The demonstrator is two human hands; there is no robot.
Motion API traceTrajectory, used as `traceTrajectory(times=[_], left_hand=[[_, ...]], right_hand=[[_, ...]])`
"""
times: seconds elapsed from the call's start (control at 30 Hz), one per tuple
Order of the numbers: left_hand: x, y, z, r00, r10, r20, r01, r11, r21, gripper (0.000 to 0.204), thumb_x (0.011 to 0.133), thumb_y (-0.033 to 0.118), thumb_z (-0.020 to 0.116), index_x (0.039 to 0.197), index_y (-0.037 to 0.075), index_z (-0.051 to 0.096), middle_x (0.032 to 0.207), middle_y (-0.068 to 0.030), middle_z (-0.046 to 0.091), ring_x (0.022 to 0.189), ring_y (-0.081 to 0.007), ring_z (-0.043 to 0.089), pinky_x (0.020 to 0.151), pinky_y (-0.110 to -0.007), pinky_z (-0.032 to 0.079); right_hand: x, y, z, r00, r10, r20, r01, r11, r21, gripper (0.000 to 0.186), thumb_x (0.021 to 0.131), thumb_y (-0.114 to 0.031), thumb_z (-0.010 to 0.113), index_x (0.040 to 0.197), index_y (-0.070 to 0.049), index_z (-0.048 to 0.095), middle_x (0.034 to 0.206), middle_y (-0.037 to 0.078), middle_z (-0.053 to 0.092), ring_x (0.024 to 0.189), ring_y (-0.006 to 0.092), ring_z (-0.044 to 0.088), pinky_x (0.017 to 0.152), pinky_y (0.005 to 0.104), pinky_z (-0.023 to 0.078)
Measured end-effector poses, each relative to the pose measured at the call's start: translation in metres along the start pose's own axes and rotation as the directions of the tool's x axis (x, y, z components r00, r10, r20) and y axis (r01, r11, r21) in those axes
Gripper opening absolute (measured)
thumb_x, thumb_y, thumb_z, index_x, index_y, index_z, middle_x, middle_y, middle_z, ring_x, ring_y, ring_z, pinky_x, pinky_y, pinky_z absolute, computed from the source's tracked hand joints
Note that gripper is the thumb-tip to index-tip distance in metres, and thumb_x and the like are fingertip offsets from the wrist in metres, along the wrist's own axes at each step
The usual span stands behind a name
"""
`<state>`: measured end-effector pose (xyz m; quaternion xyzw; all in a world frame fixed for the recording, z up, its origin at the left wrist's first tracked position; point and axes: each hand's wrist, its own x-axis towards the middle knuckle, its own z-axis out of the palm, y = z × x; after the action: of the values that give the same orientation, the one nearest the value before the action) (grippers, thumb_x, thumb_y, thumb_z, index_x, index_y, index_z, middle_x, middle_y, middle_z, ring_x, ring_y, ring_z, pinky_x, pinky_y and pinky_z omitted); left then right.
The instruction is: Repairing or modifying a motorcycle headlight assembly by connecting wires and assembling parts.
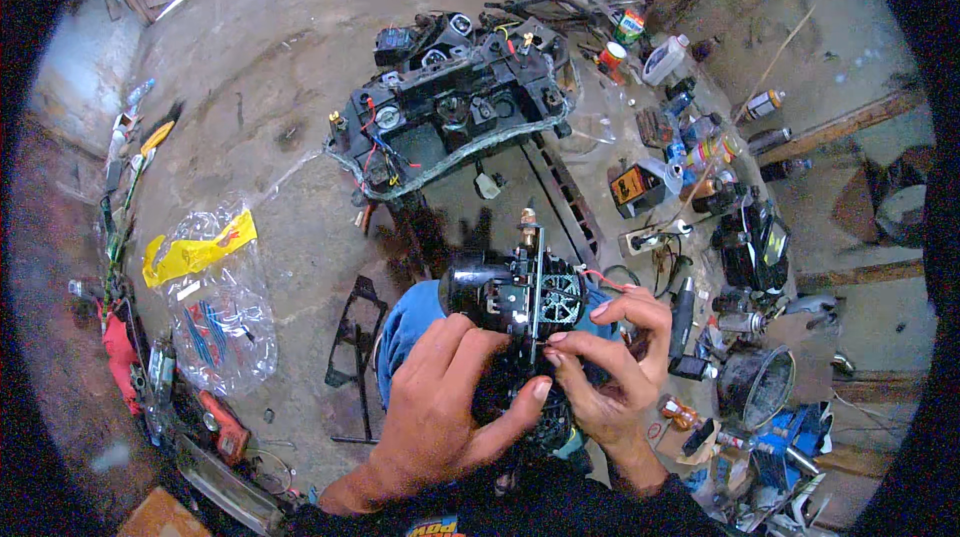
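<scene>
Head view, sole entry. Clock directions are read from the unit.

Item: unit [480, 282], black, with a round fan and an upright plate; located low of centre, above the wearer's lap, between both hands.

Left hand [440, 387]: placed at 7 o'clock, curled about the unit's near side; the unit appears to be gripped by the fingers, with the thumb laid across at 6.

Right hand [620, 367]: placed at 4 o'clock, thumb and forefinger brought nearly together at the plate's edge; whether a small part is pinched there cannot be told.

Step in hand, as judged: fine finger work at the plate's edge. For the next move, a steady left hold and a precise right fingertip placement seem to be called for.

Containers:
- Housing [425, 144], 11 o'clock, open; connectors and red, blue and yellow wires are contained.
- Bag [260, 337], 9 o'clock, clear; blue strips are held inside, and a yellow band is seen across the top.
- Can [637, 187], between 1 and 2, black and orange; contents hidden.
- Jug [663, 62], 1 o'clock, pale; contents not discernible.
- Tub [745, 377], 4 o'clock, black, round; contents too dark to be told.
</scene>
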<state>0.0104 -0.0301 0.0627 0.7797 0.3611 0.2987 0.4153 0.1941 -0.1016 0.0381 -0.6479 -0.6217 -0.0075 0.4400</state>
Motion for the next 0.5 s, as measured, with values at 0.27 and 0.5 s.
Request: traceTrajectory(times=[0.27,0.5], left_hand=[[0.000,0.003,-0.001,1.000,0.023,-0.001,-0.023,0.999,0.041,0.037,0.086,0.026,0.081,0.103,-0.001,0.061,0.090,-0.0162,0.056,0.080,-0.0347,0.059,0.070,-0.043,0.049],[-0.003,0.005,0.000,1.000,-0.019,0.014,0.018,0.999,0.029,0.037,0.086,0.025,0.081,0.103,-0.001,0.061,0.091,-0.0157,0.056,0.080,-0.0344,0.059,0.070,-0.043,0.049]], right_hand=[[0.011,0.005,-0.013,0.988,-0.136,0.079,0.139,0.989,-0.043,0.030,0.068,-0.020,0.091,0.096,-0.025,0.082,0.103,-0.001,0.061,0.100,0.0239,0.059,0.103,0.0537,0.042],[0.018,0.015,-0.018,0.966,-0.240,0.096,0.247,0.966,-0.072,0.034,0.066,-0.020,0.091,0.097,-0.030,0.082,0.105,-0.001,0.061,0.104,0.0241,0.058,0.103,0.0558,0.043]])
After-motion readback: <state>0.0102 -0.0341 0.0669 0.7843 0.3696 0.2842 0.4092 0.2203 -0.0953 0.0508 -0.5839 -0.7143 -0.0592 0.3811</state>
